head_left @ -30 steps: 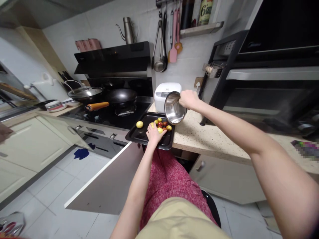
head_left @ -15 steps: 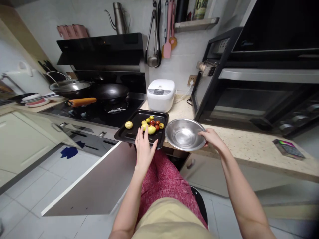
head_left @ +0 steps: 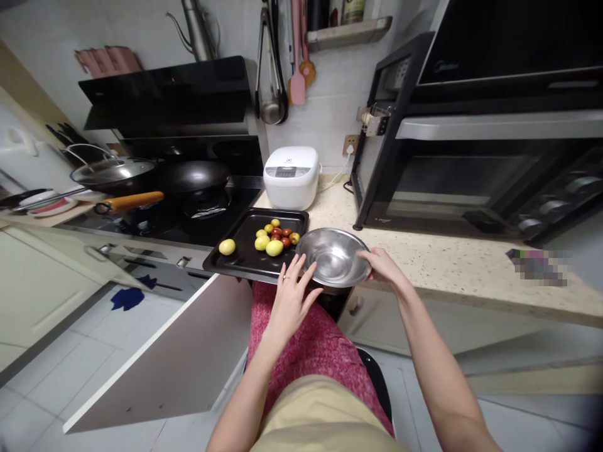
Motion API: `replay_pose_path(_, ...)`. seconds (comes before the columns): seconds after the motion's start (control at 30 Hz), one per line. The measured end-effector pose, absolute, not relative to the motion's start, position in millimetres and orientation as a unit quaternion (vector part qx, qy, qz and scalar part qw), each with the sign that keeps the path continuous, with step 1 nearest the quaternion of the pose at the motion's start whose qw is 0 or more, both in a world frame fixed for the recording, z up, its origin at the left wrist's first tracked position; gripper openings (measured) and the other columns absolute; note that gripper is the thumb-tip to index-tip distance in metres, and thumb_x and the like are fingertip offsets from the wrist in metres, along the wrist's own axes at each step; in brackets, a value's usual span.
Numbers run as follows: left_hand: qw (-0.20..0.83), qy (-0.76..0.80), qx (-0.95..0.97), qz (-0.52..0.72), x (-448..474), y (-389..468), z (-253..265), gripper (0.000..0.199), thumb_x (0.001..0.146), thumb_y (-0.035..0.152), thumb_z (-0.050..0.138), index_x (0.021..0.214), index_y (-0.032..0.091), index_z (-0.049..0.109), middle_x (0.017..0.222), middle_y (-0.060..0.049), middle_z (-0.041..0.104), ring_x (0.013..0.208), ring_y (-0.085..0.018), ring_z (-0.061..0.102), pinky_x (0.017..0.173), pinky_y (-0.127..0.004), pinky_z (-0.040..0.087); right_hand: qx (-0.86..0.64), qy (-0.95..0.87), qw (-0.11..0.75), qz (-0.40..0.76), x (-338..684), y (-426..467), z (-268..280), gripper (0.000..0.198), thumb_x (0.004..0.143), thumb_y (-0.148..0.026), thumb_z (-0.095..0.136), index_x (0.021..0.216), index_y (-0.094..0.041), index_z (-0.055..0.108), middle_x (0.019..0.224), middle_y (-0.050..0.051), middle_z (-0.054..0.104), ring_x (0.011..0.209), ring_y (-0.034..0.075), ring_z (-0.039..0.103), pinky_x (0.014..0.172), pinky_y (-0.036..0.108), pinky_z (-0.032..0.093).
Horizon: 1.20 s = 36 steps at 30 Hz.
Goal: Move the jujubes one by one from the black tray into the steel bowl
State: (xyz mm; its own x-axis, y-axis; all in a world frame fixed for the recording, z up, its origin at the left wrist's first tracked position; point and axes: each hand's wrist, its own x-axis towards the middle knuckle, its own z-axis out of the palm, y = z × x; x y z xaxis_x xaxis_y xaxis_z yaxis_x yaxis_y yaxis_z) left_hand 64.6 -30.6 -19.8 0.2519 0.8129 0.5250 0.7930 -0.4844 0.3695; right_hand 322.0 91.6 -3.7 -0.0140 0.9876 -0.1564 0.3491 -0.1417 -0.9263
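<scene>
My right hand (head_left: 384,269) grips the right rim of a shiny metal bowl (head_left: 332,258), its thumb on top of the edge. Nothing shows inside the bowl. By the bowl's left rim is my left hand (head_left: 293,300), fingers spread and holding nothing; whether the fingertips touch the metal I cannot tell. A black baking tray (head_left: 247,258) sits left of the bowl. On it is a cluster of small red tomatoes (head_left: 286,242) and yellow-green round fruits (head_left: 274,248). A single pale yellow fruit (head_left: 227,247) lies apart at the tray's left.
Behind the tray stands a white rice cooker (head_left: 291,178). A dark oven (head_left: 471,182) fills the right side of the counter (head_left: 419,260). A wok (head_left: 195,177) and a lidded pan (head_left: 113,174) are on the stove. Below the tray, a cabinet door (head_left: 164,364) hangs open.
My left hand has moved right, from over the fruit on the tray to the bowl's left rim. The right hand still holds the bowl. The camera view has shifted slightly.
</scene>
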Motion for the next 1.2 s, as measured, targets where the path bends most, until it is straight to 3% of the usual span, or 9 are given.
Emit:
replay_pose_path(0.13, 0.024, 0.511, 0.793, 0.331, 61.9, -30.8, -20.9, 0.057, 0.107, 0.040, 0.049, 0.162, 0.030, 0.036, 0.169, -0.013, 0.035, 0.161, -0.027, 0.026, 0.131, -0.059, 0.022, -0.593, -0.552, 0.430, 0.399, 330.0, 87.7, -11.7, 0.038, 0.092, -0.047, 0.053, 0.098, -0.014, 0.072, 0.058, 0.003, 0.067, 0.043, 0.017, 0.061, 0.040, 0.024, 0.050)
replay_pose_path(0.23, 0.023, 0.519, 0.787, 0.333, 52.4, -27.2, -15.1, 0.054, 0.109, 0.036, 0.044, 0.162, 0.031, 0.035, 0.169, -0.012, 0.036, 0.161, -0.026, 0.028, 0.131, -0.056, 0.026, -0.585, -0.550, 0.500, 0.324, 338.0, 86.5, -21.0, 0.049, 0.096, -0.051, 0.048, 0.124, -0.015, 0.066, 0.082, 0.006, 0.074, 0.065, 0.019, 0.070, 0.054, 0.028, 0.059)
replay_pose_path(0.37, -0.013, 0.541, 0.755, 0.370, 28.0, -2.6, 0.3, 0.048, 0.110, 0.025, 0.036, 0.157, 0.029, 0.044, 0.164, -0.013, 0.044, 0.156, -0.024, 0.038, 0.127, -0.049, 0.036, -0.556, -0.618, 0.535, 0.153, 344.3, 93.1, -36.2, 0.046, 0.100, -0.050, 0.042, 0.115, -0.017, 0.069, 0.108, 0.014, 0.074, 0.096, 0.025, 0.072, 0.078, 0.039, 0.064)
replay_pose_path(0.47, -0.018, 0.530, 0.770, 0.354, 9.7, 32.1, 14.7, 0.047, 0.108, 0.019, 0.034, 0.150, 0.025, 0.053, 0.156, -0.012, 0.053, 0.149, -0.023, 0.047, 0.123, -0.047, 0.041, -0.547, -0.645, 0.522, 0.114, 344.6, 100.2, -45.6, 0.041, 0.100, -0.044, 0.043, 0.110, -0.018, 0.072, 0.114, 0.016, 0.073, 0.110, 0.030, 0.068, 0.100, 0.052, 0.057)
replay_pose_path(0.57, 0.006, 0.502, 0.819, 0.277, -0.2, 71.5, 26.3, 0.042, 0.106, 0.021, 0.043, 0.144, 0.023, 0.058, 0.152, -0.012, 0.057, 0.146, -0.024, 0.051, 0.122, -0.046, 0.042, -0.531, -0.685, 0.491, 0.088, 344.3, 103.9, -54.0, 0.041, 0.100, -0.038, 0.042, 0.123, -0.017, 0.070, 0.124, 0.018, 0.069, 0.124, 0.033, 0.062, 0.112, 0.057, 0.048)
replay_pose_path(0.7, 0.021, 0.501, 0.850, 0.160, 0.5, 110.9, 33.6, 0.040, 0.100, 0.019, 0.056, 0.139, 0.021, 0.063, 0.150, -0.013, 0.059, 0.146, -0.027, 0.050, 0.121, -0.047, 0.041, -0.509, -0.754, 0.414, 0.024, 345.6, 104.0, -64.5, 0.051, 0.103, -0.025, 0.032, 0.148, -0.017, 0.055, 0.142, 0.019, 0.062, 0.140, 0.032, 0.053, 0.116, 0.057, 0.046)
replay_pose_path(0.83, 0.002, 0.512, 0.855, 0.080, 6.2, 126.7, 36.7, 0.041, 0.094, 0.017, 0.065, 0.134, 0.021, 0.067, 0.138, -0.014, 0.066, 0.135, -0.031, 0.057, 0.113, -0.050, 0.045, -0.510, -0.770, 0.384, 0.003, 346.4, 101.4, -69.2, 0.060, 0.100, -0.016, 0.033, 0.160, -0.021, 0.041, 0.153, 0.016, 0.055, 0.147, 0.031, 0.048, 0.117, 0.058, 0.046)
replay_pose_path(1.03, -0.021, 0.510, 0.858, 0.052, 10.0, 134.8, 34.1, 0.040, 0.091, 0.014, 0.065, 0.130, 0.022, 0.069, 0.124, -0.012, 0.071, 0.128, -0.031, 0.057, 0.108, -0.048, 0.043, -0.515, -0.768, 0.380, 0.006, 343.4, 93.5, -63.8, 0.068, 0.098, -0.011, 0.034, 0.164, -0.024, 0.033, 0.160, 0.014, 0.050, 0.153, 0.029, 0.042, 0.121, 0.058, 0.043)
replay_pose_path(1.2, -0.020, 0.506, 0.860, 0.067, 11.0, 137.8, 29.3, 0.036, 0.090, 0.010, 0.062, 0.123, 0.020, 0.069, 0.120, -0.012, 0.070, 0.120, -0.031, 0.060, 0.104, -0.047, 0.045, -0.528, -0.747, 0.403, 0.007, 337.9, 88.3, -55.7, 0.061, 0.106, -0.020, 0.030, 0.166, -0.025, 0.029, 0.161, 0.013, 0.048, 0.153, 0.030, 0.042, 0.121, 0.060, 0.043)
